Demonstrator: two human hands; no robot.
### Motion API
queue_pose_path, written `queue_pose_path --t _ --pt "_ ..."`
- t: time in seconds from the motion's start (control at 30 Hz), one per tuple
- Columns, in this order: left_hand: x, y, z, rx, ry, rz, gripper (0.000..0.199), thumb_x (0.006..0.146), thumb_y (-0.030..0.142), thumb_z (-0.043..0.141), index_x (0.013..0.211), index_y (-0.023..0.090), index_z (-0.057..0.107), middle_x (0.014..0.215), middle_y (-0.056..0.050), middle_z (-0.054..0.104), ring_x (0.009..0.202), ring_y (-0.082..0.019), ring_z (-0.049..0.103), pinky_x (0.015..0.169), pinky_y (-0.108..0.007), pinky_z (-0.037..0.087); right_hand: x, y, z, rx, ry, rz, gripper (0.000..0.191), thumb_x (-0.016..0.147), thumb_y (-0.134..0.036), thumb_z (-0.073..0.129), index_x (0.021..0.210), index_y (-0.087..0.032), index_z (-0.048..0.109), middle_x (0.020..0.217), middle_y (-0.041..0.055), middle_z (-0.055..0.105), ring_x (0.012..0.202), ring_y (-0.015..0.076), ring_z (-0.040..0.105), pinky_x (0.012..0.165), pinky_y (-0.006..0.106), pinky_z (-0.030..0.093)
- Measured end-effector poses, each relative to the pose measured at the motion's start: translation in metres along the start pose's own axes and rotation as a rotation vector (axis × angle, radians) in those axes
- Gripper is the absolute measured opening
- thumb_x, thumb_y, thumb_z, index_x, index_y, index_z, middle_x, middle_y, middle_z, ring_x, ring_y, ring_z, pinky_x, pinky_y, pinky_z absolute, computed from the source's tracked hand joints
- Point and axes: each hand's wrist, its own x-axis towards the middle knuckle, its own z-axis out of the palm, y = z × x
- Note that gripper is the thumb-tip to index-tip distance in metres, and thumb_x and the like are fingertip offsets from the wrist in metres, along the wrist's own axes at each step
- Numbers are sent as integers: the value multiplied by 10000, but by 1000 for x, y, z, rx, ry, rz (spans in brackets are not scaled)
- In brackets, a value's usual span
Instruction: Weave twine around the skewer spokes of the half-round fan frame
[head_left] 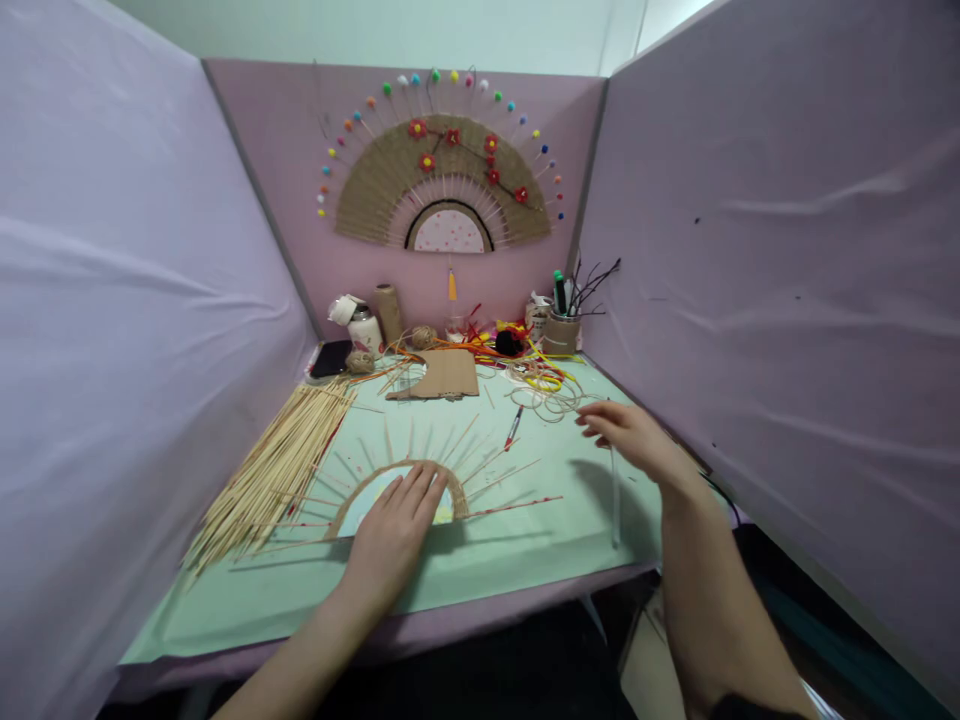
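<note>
My left hand [401, 515] lies flat, fingers stretched, on a half-circle fan base [352, 508] with a pale blue face and a brown twine rim. Thin sticks fan out from the rim, and the outermost ones on each side have red marks. Over the right side of the table hovers my right hand [622, 430], its fingers loosely extended with nothing visible in them. Just below it a thin whitish translucent stick [616, 500] runs toward the table's front; its upper end is hidden by the hand. A red and white pen [514, 428] rests left of that hand.
Many loose bamboo sticks [277, 470] are heaped at the left. Cut cardboard [450, 375], tangled cord [551, 400], twine balls [424, 337] and a container of pens and twigs [562, 332] line the back. A finished fan [375, 195] hangs on the back panel between side walls.
</note>
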Motion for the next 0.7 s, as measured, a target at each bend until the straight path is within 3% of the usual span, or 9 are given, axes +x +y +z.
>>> queue_pose_path --t 0.07,0.13,0.2,0.3,0.4,0.5,0.6,0.7 --pt "-4 2 10 -7 -26 0 542 872 41 337 1379 152 493 1430 -107 499 1309 -228 474 1040 -391 421 17 -6 -15 -172 84 -84 213 818 -287 561 950 -177 687 873 67 712 711 164 642 603 258 476" --pt "-5 3 14 -10 -42 0 540 871 34 340 1374 150 499 1419 -108 512 1297 -232 488 1036 -397 423 45 -14 -13 -359 83 -248 192 824 -296 568 890 -173 700 841 54 717 738 168 635 655 257 460" --pt "-5 4 15 -6 -53 3 532 874 31 343 1367 144 507 1409 -108 522 1283 -239 502 1031 -402 426 78 -19 5 -552 3 -364 170 829 -266 572 865 -174 711 860 46 725 771 167 627 690 247 436" --pt "-4 4 14 -15 -71 -4 521 882 35 344 1361 149 514 1405 -106 527 1273 -240 511 1025 -402 429 127 -20 44 -857 -124 -365 167 829 -206 572 888 -180 726 924 49 732 824 169 629 705 229 415" --pt "-5 4 15 -31 -92 -24 523 885 41 340 1361 166 515 1406 -102 527 1275 -235 509 1033 -396 420 159 -11 81 -925 -155 -315 126 754 -138 640 829 -161 738 940 87 736 864 194 636 725 234 416" --pt "-7 5 17 -56 -95 -48 528 882 36 336 1359 172 516 1409 -104 524 1289 -232 495 1049 -397 401 171 0 103 -946 -161 -257 77 703 -100 667 730 -140 726 834 110 733 787 199 644 692 240 424" --pt "-8 6 19 -69 -82 -67 529 883 34 337 1361 175 514 1412 -108 520 1298 -232 486 1061 -409 388 176 3 105 -923 -101 -246 70 707 -92 653 721 -138 704 809 102 723 773 190 639 698 240 431" --pt "-8 7 18 -66 -79 -79 516 892 44 342 1360 174 517 1410 -107 522 1295 -236 488 1054 -413 396 190 -12 82 -848 57 -292 165 835 -149 526 910 -139 673 979 107 703 883 187 624 770 262 443"
